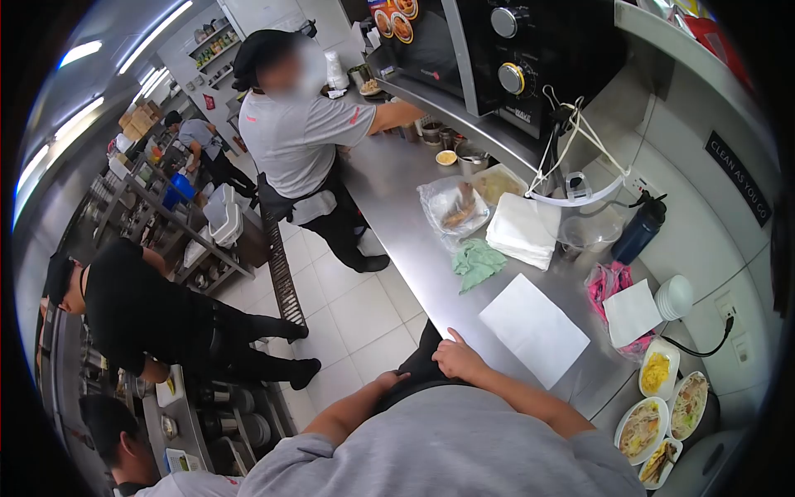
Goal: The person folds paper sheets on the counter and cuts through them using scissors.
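My left hand (pixel 387 380) is low in front of my body, against the black cloth at my waist. Its fingers look closed at that cloth; what they hold, if anything, is hidden. Beside the counter's front edge is my right hand (pixel 460 359), with most fingers curled in and one finger pointing up. I cannot make out anything inside it. A blank white sheet of paper (pixel 534 330) lies on the steel counter (pixel 389 195), right of that hand. Farther back are a crumpled green cloth (pixel 478 263), a stack of white napkins (pixel 523 230) and a clear plastic bag (pixel 451 207).
A microwave (pixel 505 58) sits on a shelf above the counter. Along the wall are a dark bottle (pixel 640 228), stacked bowls (pixel 675 296) and several food containers (pixel 643 431). One co-worker (pixel 302 124) stands at the counter; another (pixel 157 306) bends at the left.
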`<state>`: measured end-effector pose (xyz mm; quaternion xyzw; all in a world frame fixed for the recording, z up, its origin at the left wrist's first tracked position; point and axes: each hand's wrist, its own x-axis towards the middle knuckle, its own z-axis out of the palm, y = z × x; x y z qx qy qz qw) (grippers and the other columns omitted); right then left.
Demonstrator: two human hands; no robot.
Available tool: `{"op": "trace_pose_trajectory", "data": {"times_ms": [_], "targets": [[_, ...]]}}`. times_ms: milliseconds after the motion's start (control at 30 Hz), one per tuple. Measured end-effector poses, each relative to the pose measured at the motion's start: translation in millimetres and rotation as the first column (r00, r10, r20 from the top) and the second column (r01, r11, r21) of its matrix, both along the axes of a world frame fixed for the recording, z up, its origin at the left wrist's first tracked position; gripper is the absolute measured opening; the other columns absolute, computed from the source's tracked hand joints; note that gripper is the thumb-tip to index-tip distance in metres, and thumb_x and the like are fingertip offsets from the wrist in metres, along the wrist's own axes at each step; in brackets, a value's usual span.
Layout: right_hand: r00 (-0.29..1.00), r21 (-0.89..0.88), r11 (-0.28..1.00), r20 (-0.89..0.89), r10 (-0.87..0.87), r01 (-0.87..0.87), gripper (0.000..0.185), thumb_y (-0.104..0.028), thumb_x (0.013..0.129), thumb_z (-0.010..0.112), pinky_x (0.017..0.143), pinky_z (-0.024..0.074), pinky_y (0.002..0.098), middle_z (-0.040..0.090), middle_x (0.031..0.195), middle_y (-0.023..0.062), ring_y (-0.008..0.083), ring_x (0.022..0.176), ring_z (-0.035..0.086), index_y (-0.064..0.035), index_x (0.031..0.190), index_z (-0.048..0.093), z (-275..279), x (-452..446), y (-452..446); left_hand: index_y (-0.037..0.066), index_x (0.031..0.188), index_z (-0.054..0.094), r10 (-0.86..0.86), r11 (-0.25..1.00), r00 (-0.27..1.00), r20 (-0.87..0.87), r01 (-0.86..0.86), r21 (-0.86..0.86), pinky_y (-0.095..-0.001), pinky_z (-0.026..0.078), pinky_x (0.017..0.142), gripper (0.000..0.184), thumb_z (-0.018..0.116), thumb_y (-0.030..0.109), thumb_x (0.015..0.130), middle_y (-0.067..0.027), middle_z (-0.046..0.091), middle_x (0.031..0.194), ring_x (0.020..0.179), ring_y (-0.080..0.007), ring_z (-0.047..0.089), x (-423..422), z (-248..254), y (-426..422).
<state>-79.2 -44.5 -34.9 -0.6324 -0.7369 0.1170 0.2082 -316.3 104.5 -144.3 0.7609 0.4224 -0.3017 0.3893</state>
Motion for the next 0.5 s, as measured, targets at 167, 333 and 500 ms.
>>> {"op": "trace_pose_trajectory", "data": {"times_ms": [167,333,500], "targets": [[1.000,-0.005,1.000,0.001,0.003,-0.003,0.013,-0.015,0.075,0.060,0.112,0.0220,0.0483,0.064,0.080,0.0030,0.0185,0.093,0.060,-0.0121,0.084,0.069,0.2,-2.4,-2.3,0.003,0.128,0.054,0.020,1.000,1.000,0.001,-0.020,-0.008,-0.0381,0.040,0.101,0.074,0.044,0.064,0.087,-0.0199,0.057,0.126,0.119,-0.0330,0.053,1.2,1.6,-1.9],[1.000,-0.013,1.000,-0.001,0.003,-0.003,0.013,-0.015,0.076,0.060,0.112,0.0221,0.0483,0.065,0.080,0.0031,0.0186,0.093,0.060,-0.0121,0.085,0.069,-2.5,-2.1,-1.1,0.003,0.127,0.054,-0.001,1.000,1.000,-0.017,0.001,0.014,-0.0382,0.040,0.101,0.073,0.044,0.063,0.088,-0.0201,0.057,0.126,0.118,-0.0334,0.053,4.9,1.5,3.5],[0.999,0.073,0.997,-0.039,-0.005,0.008,0.006,-0.015,0.073,0.060,0.112,0.0231,0.0490,0.062,0.076,0.0032,0.0192,0.090,0.059,-0.0126,0.077,0.064,-8.4,-2.8,-0.9,0.002,0.126,0.055,-0.016,1.000,1.000,-0.007,0.016,0.014,-0.0384,0.039,0.101,0.073,0.045,0.063,0.087,-0.0199,0.057,0.125,0.118,-0.0336,0.053,6.1,14.0,-2.3]]}}
